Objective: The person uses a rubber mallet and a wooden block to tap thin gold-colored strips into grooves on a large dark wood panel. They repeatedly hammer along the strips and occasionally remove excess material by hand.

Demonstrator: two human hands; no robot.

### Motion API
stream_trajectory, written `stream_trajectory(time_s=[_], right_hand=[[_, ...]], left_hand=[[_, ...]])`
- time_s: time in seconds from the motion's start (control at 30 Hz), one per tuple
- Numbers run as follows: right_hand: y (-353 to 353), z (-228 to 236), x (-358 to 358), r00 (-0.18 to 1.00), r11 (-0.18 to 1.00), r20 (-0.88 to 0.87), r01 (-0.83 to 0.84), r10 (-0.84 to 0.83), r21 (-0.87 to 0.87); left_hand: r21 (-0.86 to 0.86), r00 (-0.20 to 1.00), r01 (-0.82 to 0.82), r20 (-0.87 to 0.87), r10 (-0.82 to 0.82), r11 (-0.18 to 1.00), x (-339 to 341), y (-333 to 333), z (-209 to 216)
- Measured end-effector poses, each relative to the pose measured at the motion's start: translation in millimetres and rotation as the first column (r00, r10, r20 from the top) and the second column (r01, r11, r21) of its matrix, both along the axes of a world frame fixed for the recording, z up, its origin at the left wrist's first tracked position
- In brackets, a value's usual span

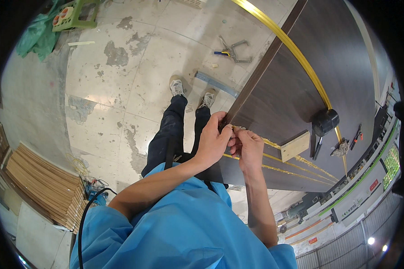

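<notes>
Over the near left edge of a dark wood-grain panel (pixel 278 87), my left hand (pixel 212 141) and my right hand (pixel 249 145) meet, fingertips together. Both are pinched closed around something small that the fingers mostly hide. Just beside and under my right hand, thin gold strips (pixel 296 175) run across the panel, with ragged yellow bits along them. A pale wooden block (pixel 295 146) lies on the panel to the right of that hand. Farther right rests a black-headed mallet (pixel 325 122), against a long, curving gold trim strip (pixel 306 67).
Near the panel's right end lie red-and-black pliers (pixel 356 136) and a crumpled clump (pixel 341 148). A metal clamp (pixel 231 49) and a grey metal bar (pixel 216 84) are on the worn floor. Stacked brown boards (pixel 42 184) stand at left; a long machine (pixel 359 193) borders the right.
</notes>
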State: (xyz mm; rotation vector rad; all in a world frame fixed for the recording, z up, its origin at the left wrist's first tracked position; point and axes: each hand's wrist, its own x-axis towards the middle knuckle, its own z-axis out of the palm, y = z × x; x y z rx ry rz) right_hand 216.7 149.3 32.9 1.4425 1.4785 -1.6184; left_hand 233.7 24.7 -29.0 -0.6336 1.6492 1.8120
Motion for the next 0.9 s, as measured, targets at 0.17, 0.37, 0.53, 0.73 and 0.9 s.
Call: stream_trajectory(time_s=[0.17, 0.37, 0.53, 0.73, 0.9], right_hand=[[-4, -3, 1, 0.999, 1.0, -0.018, 0.027, -0.027, 0.016], [-6, -1, 5, 0.995, 0.995, -0.005, 0.096, -0.096, -0.017], [-3, 3, 5, 0.997, 0.995, 0.063, 0.048, -0.043, -0.084], [-4, 1, 0, 0.988, 0.983, 0.078, 0.142, -0.133, -0.118], [-10, 1, -3, 0.982, 0.983, 0.097, 0.168, -0.16, -0.074]], left_hand=[[-0.014, 0.999, -0.017, 0.033, 0.017, 1.0, -2, 5, 2], [0.024, 0.997, -0.043, 0.058, 0.042, 0.999, -2, 5, 4], [0.324, 0.987, -0.124, 0.134, 0.084, 0.938, -5, -19, -3], [0.449, 0.977, -0.151, 0.201, 0.065, 0.881, -9, -33, -9], [0.29, 0.992, -0.11, 0.089, 0.088, 0.951, -6, -15, -3]])
